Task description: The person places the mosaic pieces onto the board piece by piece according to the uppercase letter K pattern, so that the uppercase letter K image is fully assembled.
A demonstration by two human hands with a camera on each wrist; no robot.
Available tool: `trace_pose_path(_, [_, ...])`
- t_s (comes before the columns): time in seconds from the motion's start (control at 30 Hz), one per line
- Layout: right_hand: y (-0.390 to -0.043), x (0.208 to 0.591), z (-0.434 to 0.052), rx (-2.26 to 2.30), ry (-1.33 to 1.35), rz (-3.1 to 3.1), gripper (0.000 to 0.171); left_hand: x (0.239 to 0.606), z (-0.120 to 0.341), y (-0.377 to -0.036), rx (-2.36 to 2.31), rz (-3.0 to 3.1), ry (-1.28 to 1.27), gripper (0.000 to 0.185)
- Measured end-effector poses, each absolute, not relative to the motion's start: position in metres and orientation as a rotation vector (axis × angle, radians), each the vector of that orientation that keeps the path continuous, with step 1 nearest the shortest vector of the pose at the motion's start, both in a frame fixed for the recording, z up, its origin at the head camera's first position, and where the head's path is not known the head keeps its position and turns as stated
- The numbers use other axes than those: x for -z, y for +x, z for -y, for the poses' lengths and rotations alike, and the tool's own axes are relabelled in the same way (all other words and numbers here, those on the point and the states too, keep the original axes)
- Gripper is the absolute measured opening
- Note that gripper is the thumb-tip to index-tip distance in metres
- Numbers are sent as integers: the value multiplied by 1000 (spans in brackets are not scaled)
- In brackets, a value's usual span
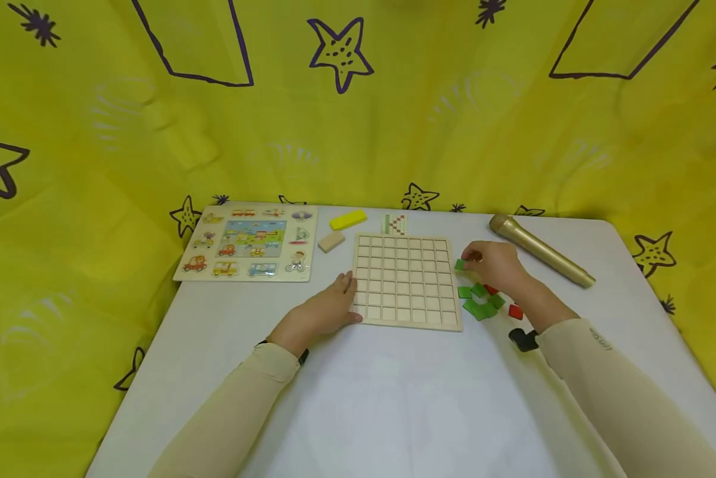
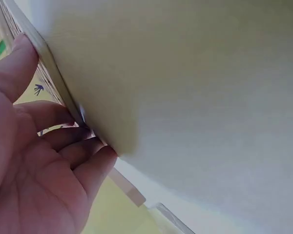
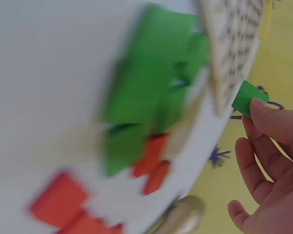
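A wooden grid board [image 1: 405,282] with many square recesses lies flat on the table. My left hand [image 1: 329,307] touches its left edge, thumb by the near corner and fingers farther up; the left wrist view shows the thumb and fingertips spread along the board's side. Beyond the board's right edge, my right hand [image 1: 498,265] pinches a green square tile [image 3: 249,97] between thumb and forefinger. Under that hand lies a loose group of green tiles [image 1: 480,309]. Red tiles [image 1: 515,311] lie among and beside them, one partly hidden by the hand.
A gold microphone [image 1: 543,250] lies behind the right hand. At the back left are a picture puzzle board [image 1: 300,269], a yellow block [image 1: 348,220] and a plain wooden block [image 1: 331,241]. A patterned card [image 1: 395,224] lies behind the grid board. Yellow cloth [image 1: 358,133] hangs behind the table.
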State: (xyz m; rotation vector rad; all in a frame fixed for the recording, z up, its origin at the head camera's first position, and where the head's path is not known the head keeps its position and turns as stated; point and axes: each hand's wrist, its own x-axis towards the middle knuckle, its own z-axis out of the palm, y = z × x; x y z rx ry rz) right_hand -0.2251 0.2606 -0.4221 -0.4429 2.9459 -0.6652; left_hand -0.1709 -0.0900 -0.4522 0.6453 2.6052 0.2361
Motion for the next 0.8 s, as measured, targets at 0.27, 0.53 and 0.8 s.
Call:
trace_pose_path(0.27, [-259,404,-221,763,-442,-2880,14,453,88,-171,-193,-2594,636,87])
trace_pose_path(0.53, [-274,405,-179,881,-448,-2803,15,449,86,-167,-174,-2595,631,85])
trace_pose_path(0.8, [-285,417,-154,994,-432,-2744,16,447,86,-169,-174,-2591,633,84])
